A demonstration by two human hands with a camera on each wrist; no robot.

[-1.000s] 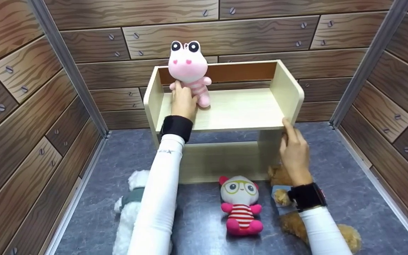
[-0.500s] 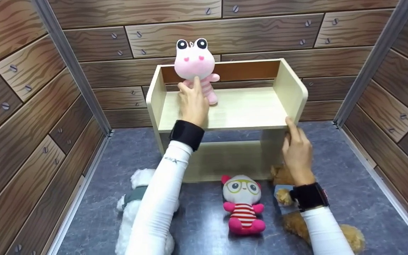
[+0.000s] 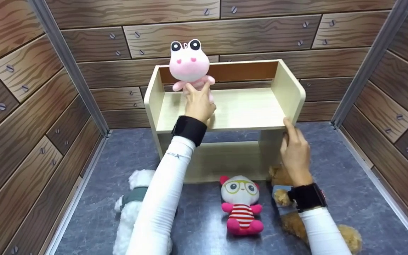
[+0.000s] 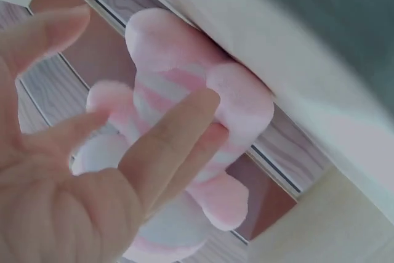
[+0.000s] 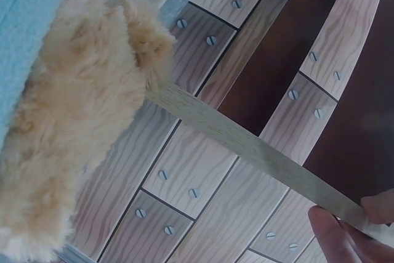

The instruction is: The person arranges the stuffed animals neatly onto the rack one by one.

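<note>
A pink plush toy [image 3: 189, 67] with big round eyes and a striped body sits upright on the upper board of a pale wooden shelf [image 3: 246, 106], toward its left end. My left hand [image 3: 199, 104] reaches in front of it; in the left wrist view, straight fingers [image 4: 175, 137] touch the toy's striped belly and leg, while the thumb stands away from it. My right hand [image 3: 296, 154] holds the front edge of the shelf's right side panel. In the right wrist view, thumb and fingers [image 5: 332, 235] pinch that panel edge from both sides.
A panda plush toy [image 3: 241, 205] with yellow glasses lies on the dark floor before the shelf. To the left lies a white plush toy [image 3: 129, 216], partly behind my left arm. A brown plush toy [image 3: 292, 223] lies under my right forearm. Wood-patterned walls enclose the space.
My left hand has moved from the pink toy's left side to its front. The toy has shifted slightly right and turned, showing both arms. My right hand has stayed on the shelf.
</note>
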